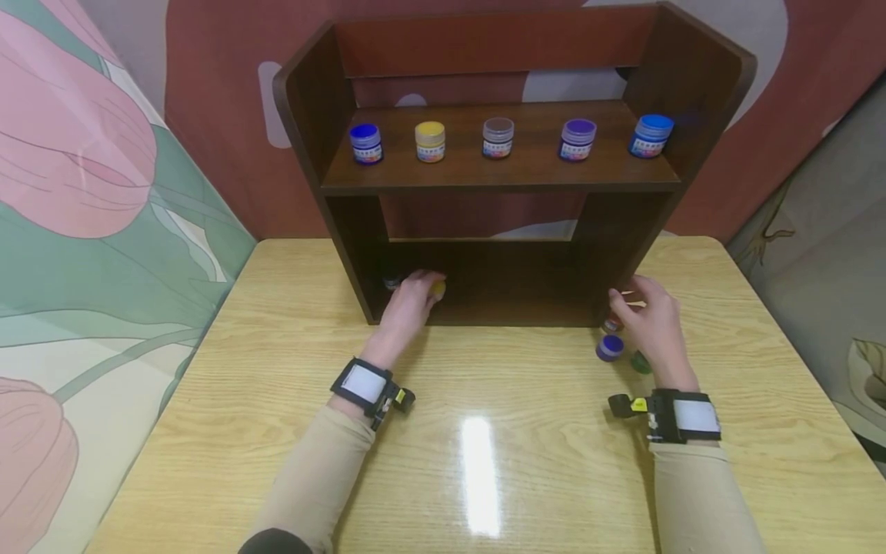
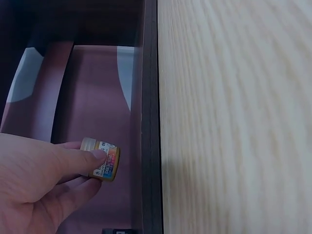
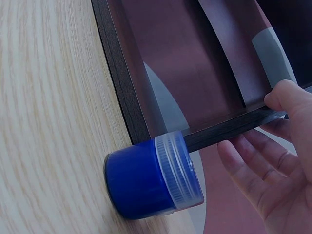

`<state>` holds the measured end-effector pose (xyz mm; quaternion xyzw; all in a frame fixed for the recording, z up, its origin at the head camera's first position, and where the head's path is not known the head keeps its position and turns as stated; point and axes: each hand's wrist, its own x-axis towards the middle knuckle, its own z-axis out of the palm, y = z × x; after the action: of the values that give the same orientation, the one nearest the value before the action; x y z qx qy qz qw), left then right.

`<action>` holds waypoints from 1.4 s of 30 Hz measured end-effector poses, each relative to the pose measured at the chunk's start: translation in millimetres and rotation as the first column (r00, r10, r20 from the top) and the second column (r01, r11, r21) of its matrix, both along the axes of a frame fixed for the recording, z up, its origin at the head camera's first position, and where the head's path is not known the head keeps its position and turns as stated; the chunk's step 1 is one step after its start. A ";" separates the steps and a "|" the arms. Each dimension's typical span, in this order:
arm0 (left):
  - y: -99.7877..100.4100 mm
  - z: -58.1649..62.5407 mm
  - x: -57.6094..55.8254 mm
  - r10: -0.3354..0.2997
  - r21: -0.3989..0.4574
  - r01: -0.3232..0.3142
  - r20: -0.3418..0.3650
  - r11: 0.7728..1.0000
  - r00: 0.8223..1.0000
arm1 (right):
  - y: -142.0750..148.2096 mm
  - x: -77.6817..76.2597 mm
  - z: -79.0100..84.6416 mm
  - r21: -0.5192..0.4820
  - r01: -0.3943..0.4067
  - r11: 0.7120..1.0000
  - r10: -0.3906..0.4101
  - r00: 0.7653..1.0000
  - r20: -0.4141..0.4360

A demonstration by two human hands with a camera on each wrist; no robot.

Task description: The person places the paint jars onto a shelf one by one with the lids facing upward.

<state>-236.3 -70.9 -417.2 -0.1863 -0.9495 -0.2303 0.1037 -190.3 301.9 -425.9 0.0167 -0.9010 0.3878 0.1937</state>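
Nearest us, 2 beige sleeves [image 1: 314,469] reach in over a wood-grain table [image 1: 554,485], each wrist bearing a black strap [image 1: 695,416] with a small camera. Farther in, to the right, we find a green jar [image 1: 641,362], partly covered by the right hand [image 1: 654,319], and a blue jar [image 1: 610,348] standing just beside it on the table. A red jar [image 1: 612,324] sits behind them, partly hidden, close to the front corner of the shelf unit [image 1: 498,316]. The right hand holds the shelf unit's side panel [image 3: 229,127], thumb on the inner face and fingers on the outer, so the grip is nearly closed (we see this best from the right wrist).

The left hand [image 1: 411,298] reaches into the lower compartment [image 1: 512,285], towards its left end, and pinches a yellow jar [image 2: 109,165] between thumb and fingers, opened no wider than the jar; we cannot tell whether its base touches the board. Just left of that hand stands another jar [image 1: 391,283], too shaded for us to name its colour.

Above, the upper shelf [image 1: 464,165] carries 5 jars in a spaced row, left to right: deep blue, yellow, brown, violet and bright blue. Behind everything we see a reddish patterned wall [image 1: 214,138], with pink tulips [image 1: 69,115] at the left.
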 end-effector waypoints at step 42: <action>-0.1 -5.6 -23.3 0.023 -0.006 -0.022 0.055 1.000 0.998 | -0.2 0.4 0.2 -0.001 0.000 1.000 0.000 1.000 0.000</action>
<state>-259.6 -71.0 -422.8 -0.1694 -0.9546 -0.2318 0.0797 -189.9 301.7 -425.7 0.0164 -0.9008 0.3884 0.1936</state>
